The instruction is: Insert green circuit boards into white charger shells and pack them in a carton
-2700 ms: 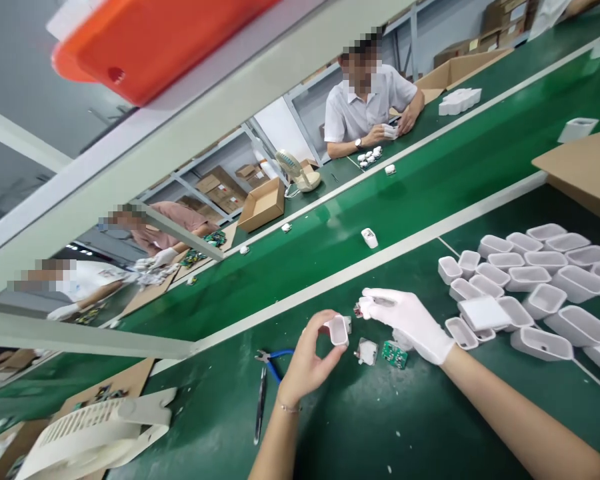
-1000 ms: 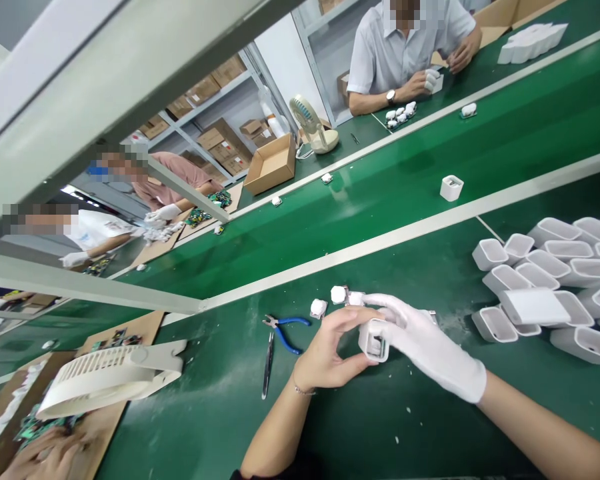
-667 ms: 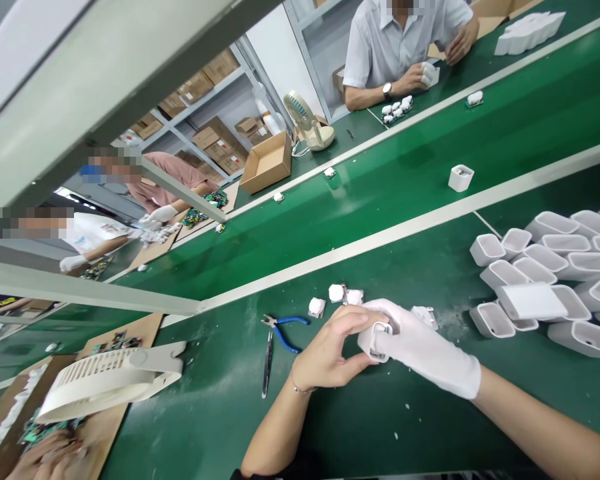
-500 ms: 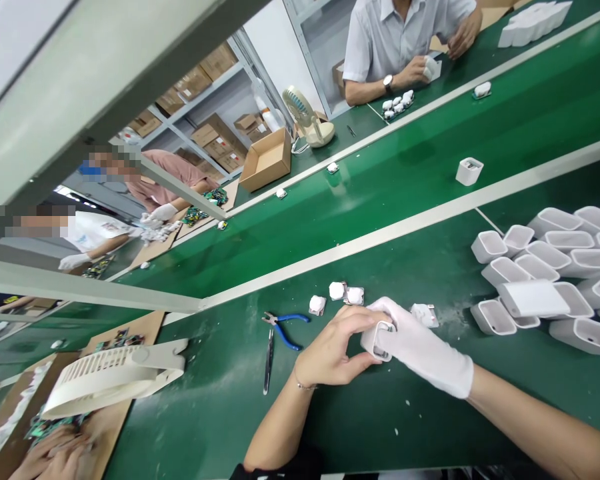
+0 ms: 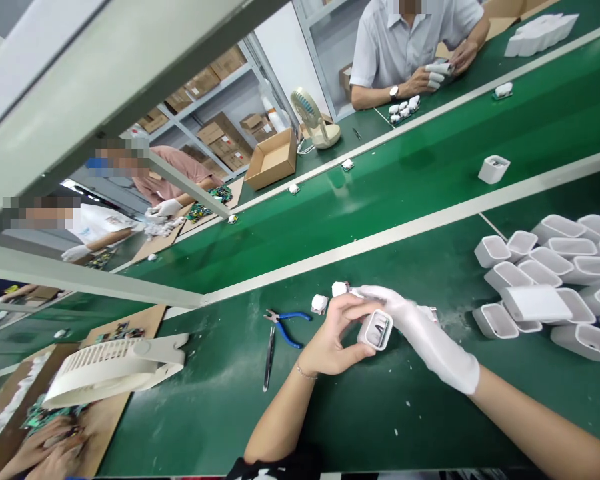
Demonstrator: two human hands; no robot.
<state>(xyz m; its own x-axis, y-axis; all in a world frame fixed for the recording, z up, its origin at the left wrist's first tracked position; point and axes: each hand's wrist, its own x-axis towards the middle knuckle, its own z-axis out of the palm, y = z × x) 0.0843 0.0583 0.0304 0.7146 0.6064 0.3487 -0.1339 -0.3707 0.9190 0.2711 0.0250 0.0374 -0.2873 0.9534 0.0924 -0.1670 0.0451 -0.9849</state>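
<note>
Left hand (image 5: 327, 347): bare; I see its thumb and fingers clasping the white case.
White case (image 5: 375, 330): held over the table (image 5: 205, 400), between its far and near edges, mouth tilted toward my camera, dark and metallic parts showing inside.
Right hand (image 5: 423, 337): white-gloved, just beside the case, fingers stretched out; from my camera I cannot tell whether they grip anything.
White-topped boards (image 5: 319, 304): near the left fingers, on the far-edge side.
Pliers (image 5: 277, 319): blue-handled, left of the left hand.
Tweezers (image 5: 269, 360): just beside the pliers, nearer the near edge.
Case cluster (image 5: 533, 263): toward the table's right edge.
Conveyor (image 5: 420, 177): green, beyond the far edge, carrying white pieces (image 5: 494, 169).
</note>
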